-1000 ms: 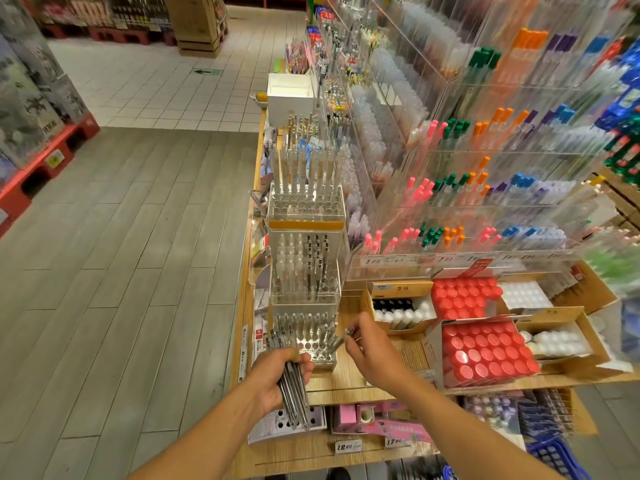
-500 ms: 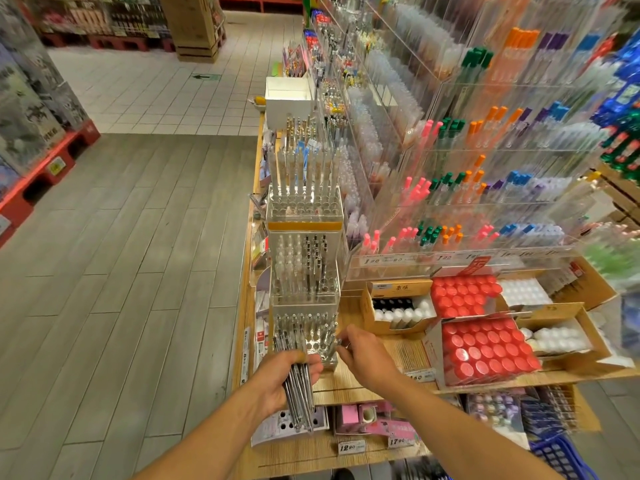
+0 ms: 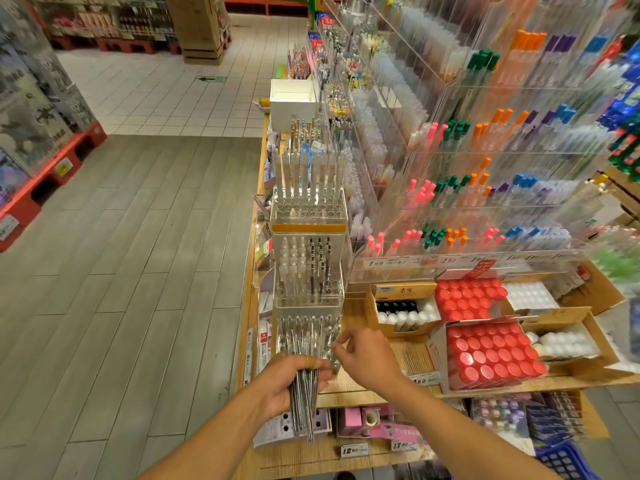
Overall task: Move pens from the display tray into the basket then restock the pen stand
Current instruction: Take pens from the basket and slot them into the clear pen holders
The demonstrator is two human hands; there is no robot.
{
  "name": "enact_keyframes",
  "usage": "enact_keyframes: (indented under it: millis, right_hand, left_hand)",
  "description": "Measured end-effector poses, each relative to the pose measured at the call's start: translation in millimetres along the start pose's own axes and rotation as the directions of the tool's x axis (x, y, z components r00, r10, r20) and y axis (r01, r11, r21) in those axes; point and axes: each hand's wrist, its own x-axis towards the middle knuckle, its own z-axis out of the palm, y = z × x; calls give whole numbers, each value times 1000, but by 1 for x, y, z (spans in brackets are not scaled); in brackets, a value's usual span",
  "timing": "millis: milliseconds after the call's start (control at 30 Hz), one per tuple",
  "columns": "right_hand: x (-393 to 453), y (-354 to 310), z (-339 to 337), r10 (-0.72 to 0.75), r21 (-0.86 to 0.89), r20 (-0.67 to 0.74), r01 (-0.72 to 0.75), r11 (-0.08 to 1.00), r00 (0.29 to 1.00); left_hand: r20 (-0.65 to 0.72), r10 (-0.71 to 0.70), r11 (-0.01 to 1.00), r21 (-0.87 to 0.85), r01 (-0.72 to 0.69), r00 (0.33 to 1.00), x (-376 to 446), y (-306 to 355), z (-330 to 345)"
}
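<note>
Shifted closer to left hand [image 3: 287, 386]: right hand [image 3: 363, 358], fingertips pinching at pen stand [image 3: 308, 337] slot. Left fingers clenched around pen bundle [image 3: 304, 407], kept ready beside stand.

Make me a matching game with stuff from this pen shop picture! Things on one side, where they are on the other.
Things:
1. bundle of pens
2. red-capped tubes
3. blue basket
4. white box

Places:
A. bottom right corner
B. gripped in the left hand
C. far end of the shelf, behind the pen stand
D. in cardboard boxes right of the right hand

Pairs: 1-B, 2-D, 3-A, 4-C
</note>
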Motion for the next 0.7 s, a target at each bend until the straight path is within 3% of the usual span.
enact_keyframes:
  millis: [167,400,533,633,700]
  right_hand:
    - [5,-26,-4,72,324,99,-101,941,992]
    - [10,-23,-15,96,483,248,-209,850,964]
    - [17,-21,-35,84,528,89,-119,841,992]
    - [19,-16,-41,19,392,-99,21,920,995]
    - [19,-10,-37,-72,246,-109,98,964,991]
  left_hand:
    - [13,23,1000,19,-23,1000,-1,2,1]
    - [25,22,1000,-17,-21,999,-5,5,-1]
    - [-104,34,998,-57,-41,994,-3,4,-8]
    - [-158,40,994,-93,-55,987,-3,2,-15]
    - [-156,37,993,-105,-54,987,-4,0,-19]
